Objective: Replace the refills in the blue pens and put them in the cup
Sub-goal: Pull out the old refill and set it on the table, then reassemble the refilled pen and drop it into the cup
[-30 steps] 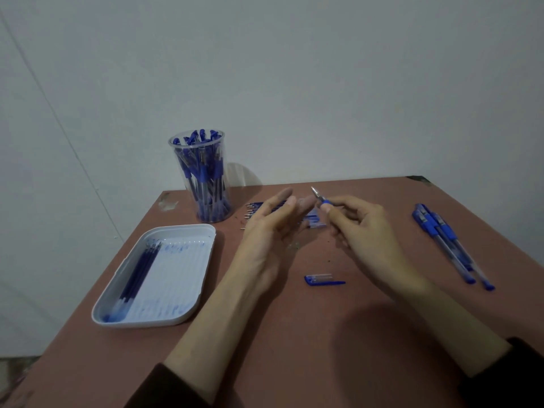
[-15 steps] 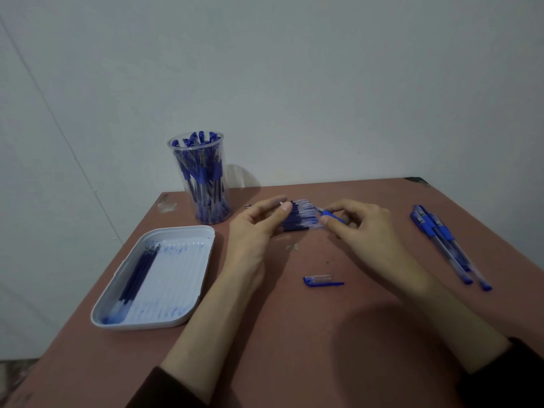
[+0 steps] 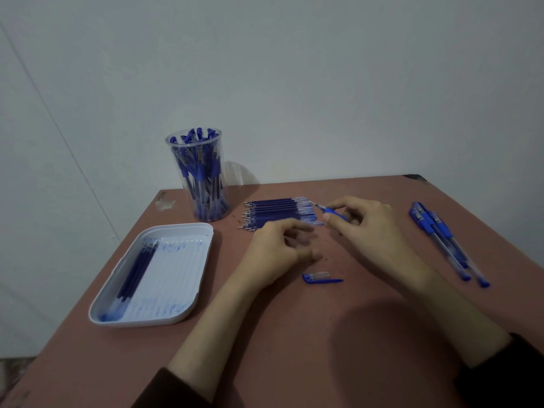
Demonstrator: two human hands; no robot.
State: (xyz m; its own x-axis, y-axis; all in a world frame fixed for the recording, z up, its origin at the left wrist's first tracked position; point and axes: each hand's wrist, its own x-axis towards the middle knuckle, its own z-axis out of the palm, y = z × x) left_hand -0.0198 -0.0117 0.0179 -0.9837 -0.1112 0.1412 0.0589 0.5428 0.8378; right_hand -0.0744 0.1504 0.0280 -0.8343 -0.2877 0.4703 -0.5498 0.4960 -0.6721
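Observation:
A row of blue refills [image 3: 276,212] lies on the brown table [image 3: 294,334] beside the clear cup [image 3: 196,202], which is full of blue pens. My left hand [image 3: 276,251] rests just in front of the refills, fingers curled and blurred over the nearest one; whether it grips it is unclear. My right hand [image 3: 374,228] pinches a blue pen tip piece [image 3: 331,212] whose metal point faces the refills. A loose blue pen cap [image 3: 321,278] lies below my hands.
A white tray [image 3: 188,293] at the left holds a few used dark refills [image 3: 138,269] and ink smears. Several capped blue pens [image 3: 447,240] lie at the right, near the table's edge. A wall stands close behind the table.
My left hand has drawn back toward me off the refill row, uncovering it. My right hand stays at the row's right end, still holding the tip piece.

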